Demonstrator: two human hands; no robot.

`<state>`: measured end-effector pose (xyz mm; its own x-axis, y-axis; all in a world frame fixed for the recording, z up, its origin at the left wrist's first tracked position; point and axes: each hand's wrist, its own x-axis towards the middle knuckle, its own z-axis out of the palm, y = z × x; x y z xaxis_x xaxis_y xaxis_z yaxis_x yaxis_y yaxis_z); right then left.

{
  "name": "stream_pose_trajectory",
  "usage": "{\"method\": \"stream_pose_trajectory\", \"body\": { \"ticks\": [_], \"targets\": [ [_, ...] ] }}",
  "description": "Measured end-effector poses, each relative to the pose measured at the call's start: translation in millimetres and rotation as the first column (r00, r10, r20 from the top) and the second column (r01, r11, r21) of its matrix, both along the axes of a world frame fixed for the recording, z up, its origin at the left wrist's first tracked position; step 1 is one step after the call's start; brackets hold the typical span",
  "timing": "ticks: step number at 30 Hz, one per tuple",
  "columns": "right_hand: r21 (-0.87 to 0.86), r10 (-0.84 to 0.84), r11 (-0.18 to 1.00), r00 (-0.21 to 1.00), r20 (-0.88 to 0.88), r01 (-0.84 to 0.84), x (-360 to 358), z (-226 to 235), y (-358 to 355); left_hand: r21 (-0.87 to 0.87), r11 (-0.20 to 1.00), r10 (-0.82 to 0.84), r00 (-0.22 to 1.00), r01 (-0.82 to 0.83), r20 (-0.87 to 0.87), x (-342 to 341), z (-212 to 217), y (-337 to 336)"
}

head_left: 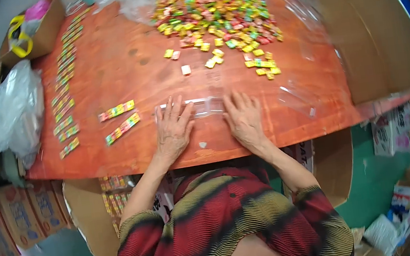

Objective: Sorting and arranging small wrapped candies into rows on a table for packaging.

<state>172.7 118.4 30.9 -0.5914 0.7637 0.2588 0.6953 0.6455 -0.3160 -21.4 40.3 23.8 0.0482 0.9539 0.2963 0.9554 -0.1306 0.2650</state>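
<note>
A long clear plastic case (201,108) lies crosswise on the orange-red table in front of me. My left hand (173,127) rests over its left end, palm down, with the fingers spread. On its right end lies my right hand (245,120), also palm down with fingers apart. Under the hands, the ends of the case are hidden. Left of my left hand are two short rows of small wrapped candies (122,128), set at a slant. A small pale scrap (202,145) lies between my wrists.
A big heap of wrapped candies (214,6) covers the far middle, with loose ones nearer. More candy rows (67,68) line the left side. Another clear case (296,99) lies at right, near a large cardboard box (369,26). Plastic bags (16,110) stand at left. An open carton (87,218) sits below the table edge.
</note>
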Motion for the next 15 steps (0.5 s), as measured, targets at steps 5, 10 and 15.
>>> {"method": "stream_pose_trajectory", "body": {
  "ticks": [5,10,15],
  "targets": [
    [0.05,0.051,0.998,0.997,-0.06,-0.048,-4.7,11.6,-7.7,0.021,0.941,0.339,0.931,-0.339,-0.135,-48.8,0.7,-29.9],
    [-0.077,0.169,0.982,0.985,-0.033,-0.171,-16.5,0.2,-6.0,-0.185,0.837,0.461,0.846,-0.515,-0.269,-108.4,-5.2,-32.2],
    [-0.037,0.223,0.974,0.974,0.03,-0.222,-24.6,-7.9,0.7,-0.149,0.887,0.375,0.87,-0.437,-0.32,-150.2,3.9,-19.2]
  ]
}}
